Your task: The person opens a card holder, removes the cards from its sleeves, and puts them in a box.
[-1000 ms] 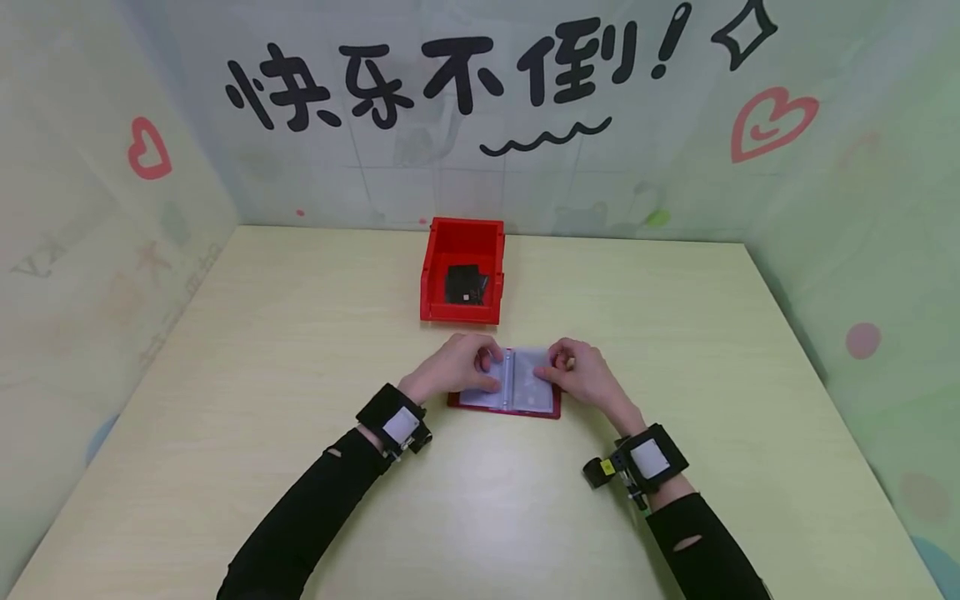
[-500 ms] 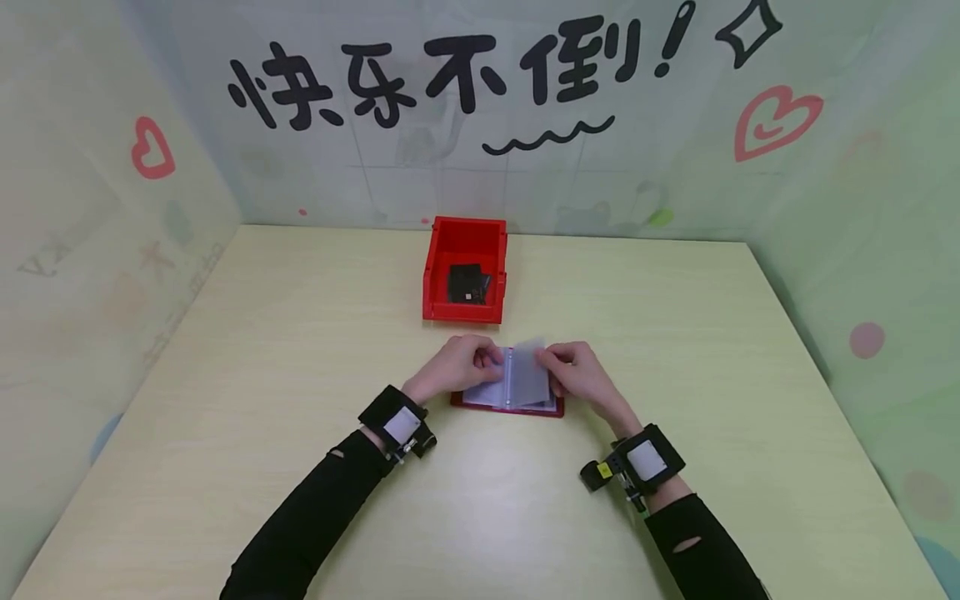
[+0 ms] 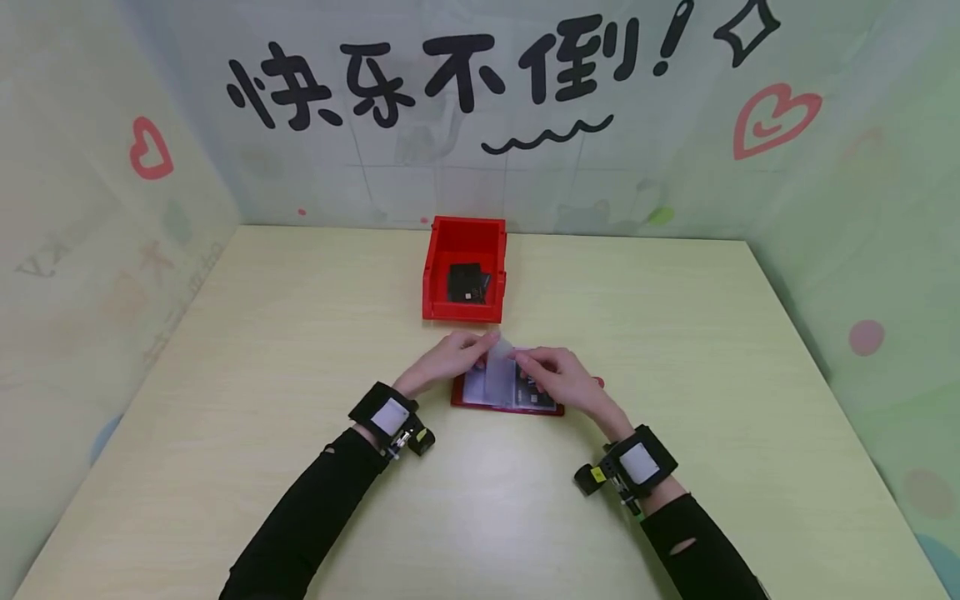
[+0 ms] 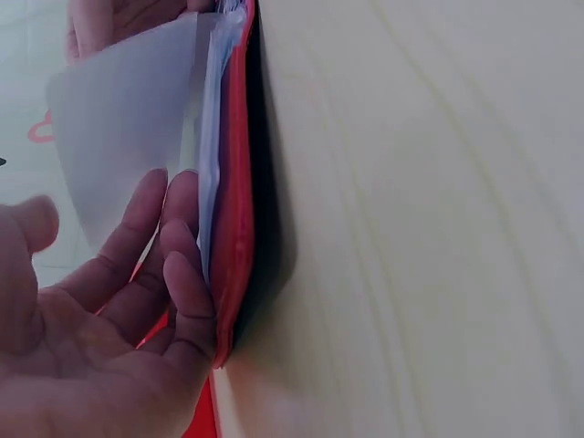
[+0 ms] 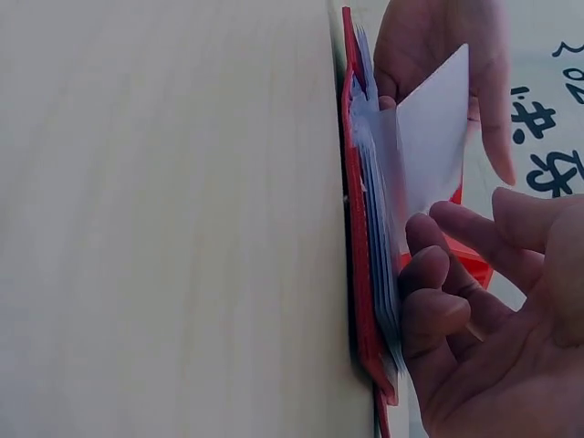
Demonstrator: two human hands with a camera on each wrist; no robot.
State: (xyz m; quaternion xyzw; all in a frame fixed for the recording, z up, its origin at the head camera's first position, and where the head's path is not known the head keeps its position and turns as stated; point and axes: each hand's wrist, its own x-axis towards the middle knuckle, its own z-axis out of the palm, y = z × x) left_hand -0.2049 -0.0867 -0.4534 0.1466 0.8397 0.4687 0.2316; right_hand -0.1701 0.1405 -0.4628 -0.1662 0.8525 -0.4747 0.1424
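A card holder [image 3: 507, 409] with a red cover lies spread on the table, filled with clear plastic sleeves. One translucent sleeve page [image 3: 501, 375] stands raised near the spine; the right wrist view shows this page [image 5: 436, 132] upright between both hands. A dark card [image 3: 537, 398] shows in the right-hand pocket. My left hand [image 3: 450, 360] rests its fingers on the left-side pages, thumb spread away, as the left wrist view shows. My right hand [image 3: 562, 379] reaches over the right-side pages, fingers bent slightly beside the raised page, thumb apart from them.
Just behind the card holder, a red bin [image 3: 463, 312] holds several black cards [image 3: 465, 283]. The pale wooden table [image 3: 300, 317] extends around it, bounded by printed cloth walls [image 3: 300, 183] at the back and sides.
The sleeve page has swung from the right side up and leftward past the spine, uncovering a dark card. My right hand followed it left; my left hand's thumb has opened away from its fingers.
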